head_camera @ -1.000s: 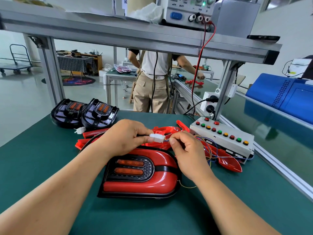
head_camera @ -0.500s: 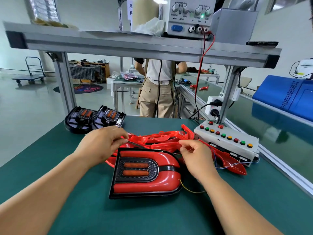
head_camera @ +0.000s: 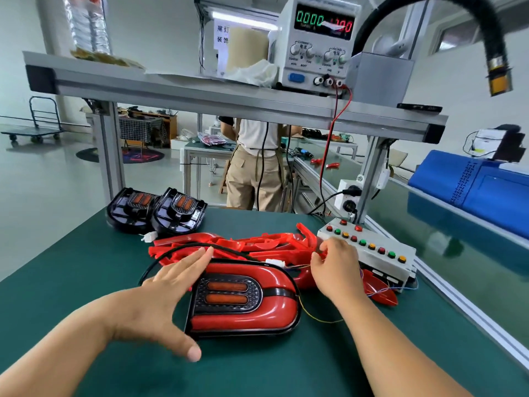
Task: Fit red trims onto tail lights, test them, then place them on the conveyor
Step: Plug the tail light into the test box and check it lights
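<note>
Tail light (head_camera: 243, 299) with its red trim fitted lies flat on the green worktop (head_camera: 57, 282), low in the centre of the frame. Its long axis runs left to right, with the square end to the left and the rounded end to the right.

The left grip (head_camera: 160, 299) is wide open with its fingers spread. It spans the square end and holds nothing, with the fingertips over the upper left corner and the thumb near the lower one. The right grip (head_camera: 335, 267) sits just beyond the rounded end, fingers curled. Thumb and forefinger seem to pinch the thin wires (head_camera: 297, 266) that run from a white plug (head_camera: 274, 262) behind the light, though the hold is partly hidden.

The conveyor (head_camera: 458, 267) lies to the right, past a metal rail, so the light would have to travel rightward along its own length. The left grip is nearer the light and the right grip is nearer the belt.

A button box (head_camera: 372, 253) and a heap of loose red trims (head_camera: 243, 245) crowd the upper right path, while the lower right looks more open. A yellow lead (head_camera: 320, 319) trails from the rounded end and may snag. Two untrimmed black lights (head_camera: 154, 210) sit well apart at upper left.
</note>
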Demonstrator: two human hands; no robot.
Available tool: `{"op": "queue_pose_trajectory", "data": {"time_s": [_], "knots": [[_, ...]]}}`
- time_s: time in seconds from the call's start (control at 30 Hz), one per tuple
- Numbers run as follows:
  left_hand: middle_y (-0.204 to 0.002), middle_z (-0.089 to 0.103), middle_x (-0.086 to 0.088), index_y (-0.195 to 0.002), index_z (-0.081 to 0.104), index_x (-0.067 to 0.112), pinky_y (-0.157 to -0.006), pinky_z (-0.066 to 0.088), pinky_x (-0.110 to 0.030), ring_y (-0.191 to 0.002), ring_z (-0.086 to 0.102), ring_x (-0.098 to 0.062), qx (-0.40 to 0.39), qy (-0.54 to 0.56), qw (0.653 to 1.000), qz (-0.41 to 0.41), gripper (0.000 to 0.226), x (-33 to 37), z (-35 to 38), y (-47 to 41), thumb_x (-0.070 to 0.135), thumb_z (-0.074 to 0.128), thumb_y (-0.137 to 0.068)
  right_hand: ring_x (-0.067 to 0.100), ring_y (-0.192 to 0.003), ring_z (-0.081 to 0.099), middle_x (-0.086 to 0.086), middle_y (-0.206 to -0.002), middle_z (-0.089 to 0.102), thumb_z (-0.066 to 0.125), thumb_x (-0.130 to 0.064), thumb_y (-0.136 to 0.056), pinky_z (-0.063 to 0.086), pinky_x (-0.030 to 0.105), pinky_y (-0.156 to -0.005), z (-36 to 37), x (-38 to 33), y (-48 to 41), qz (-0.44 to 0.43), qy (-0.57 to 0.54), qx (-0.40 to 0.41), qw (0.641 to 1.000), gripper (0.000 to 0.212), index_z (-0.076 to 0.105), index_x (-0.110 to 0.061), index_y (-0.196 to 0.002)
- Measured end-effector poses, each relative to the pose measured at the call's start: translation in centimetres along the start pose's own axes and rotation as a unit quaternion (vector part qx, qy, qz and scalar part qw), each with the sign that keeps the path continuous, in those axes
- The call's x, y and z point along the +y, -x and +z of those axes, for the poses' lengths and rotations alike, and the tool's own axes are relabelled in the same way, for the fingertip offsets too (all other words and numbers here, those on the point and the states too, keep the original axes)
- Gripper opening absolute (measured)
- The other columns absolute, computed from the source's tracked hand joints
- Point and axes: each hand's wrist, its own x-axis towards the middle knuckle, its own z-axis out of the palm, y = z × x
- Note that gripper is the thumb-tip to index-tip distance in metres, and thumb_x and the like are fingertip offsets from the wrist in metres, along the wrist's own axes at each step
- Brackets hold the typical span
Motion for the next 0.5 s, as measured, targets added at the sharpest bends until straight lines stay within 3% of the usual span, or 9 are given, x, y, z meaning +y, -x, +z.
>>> {"op": "queue_pose_trajectory", "data": {"time_s": [0.1, 0.17, 0.27, 0.5], "knots": [[-0.139, -0.033, 0.043, -0.129, -0.043, 0.055, -0.121, -0.006, -0.046, -0.142, -0.020, -0.002, 0.045, -0.063, 0.997, 0.006, 0.146, 0.0, 0.7, -0.8, 0.085, 0.071, -0.043, 0.029, -0.119, 0.046, 0.009, -0.119, 0.058, 0.051, -0.041, -0.096, 0.039, 0.038, -0.101, 0.5, -0.2, -1.0, -0.019, 0.090, -0.048, 0.995, 0.037, 0.056, -0.007, -0.112], [-0.141, -0.018, 0.038, -0.129, -0.044, 0.055, -0.121, -0.003, -0.044, -0.136, -0.007, 0.000, 0.083, -0.076, 0.994, 0.007, 0.145, -0.2, 1.0, -1.1, 0.084, 0.070, -0.044, 0.032, -0.129, 0.041, 0.013, -0.138, 0.051, 0.042, -0.052, -0.098, 0.034, 0.041, -0.109, 0.6, -0.1, -2.0, -0.026, 0.157, -0.085, 0.984, 0.057, 0.050, -0.005, -0.129], [-0.137, -0.006, 0.034, -0.130, -0.044, 0.054, -0.119, 0.000, -0.035, -0.131, 0.001, -0.001, 0.135, -0.086, 0.987, 0.017, 0.143, -0.2, 1.6, -1.6, 0.084, 0.067, -0.044, 0.036, -0.144, 0.023, 0.011, -0.161, 0.021, 0.028, -0.064, -0.096, 0.031, 0.049, -0.112, 0.5, -0.1, -3.4, 0.001, 0.185, -0.150, 0.971, 0.077, 0.028, -0.008, -0.150], [-0.141, -0.007, 0.032, -0.130, -0.045, 0.053, -0.113, -0.005, -0.028, -0.136, -0.003, -0.001, 0.175, -0.087, 0.980, 0.026, 0.143, -0.5, 1.6, -2.7, 0.084, 0.067, -0.045, 0.034, -0.139, 0.036, 0.012, -0.161, 0.020, 0.022, -0.075, -0.091, 0.040, 0.047, -0.106, 0.6, -0.1, -5.8, 0.011, 0.214, -0.210, 0.954, 0.089, 0.024, -0.008, -0.150]]}}
